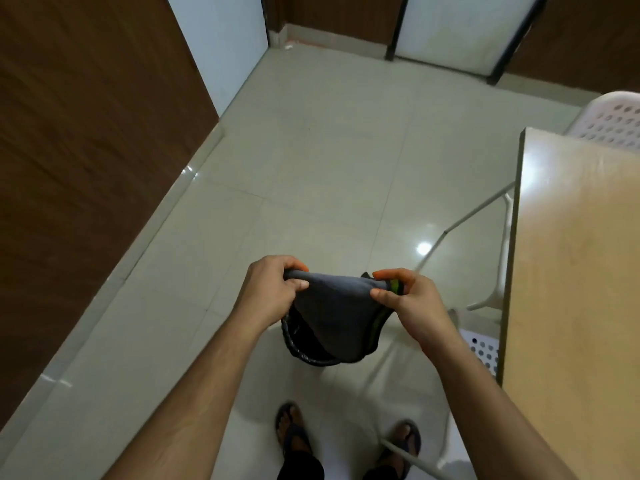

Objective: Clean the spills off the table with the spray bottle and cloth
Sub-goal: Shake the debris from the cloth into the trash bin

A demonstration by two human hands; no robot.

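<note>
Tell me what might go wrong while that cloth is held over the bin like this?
The cloth is held only at its top edge by the left hand and right hand, so a slip could drop it into the black bin below. Shaken-off bits might miss the bin and land on the glossy floor, possibly making it slippery near the sandalled feet.

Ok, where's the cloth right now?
In the head view, the grey cloth hangs low-centre between the left hand and right hand, above a black bin, left of the table.
</note>
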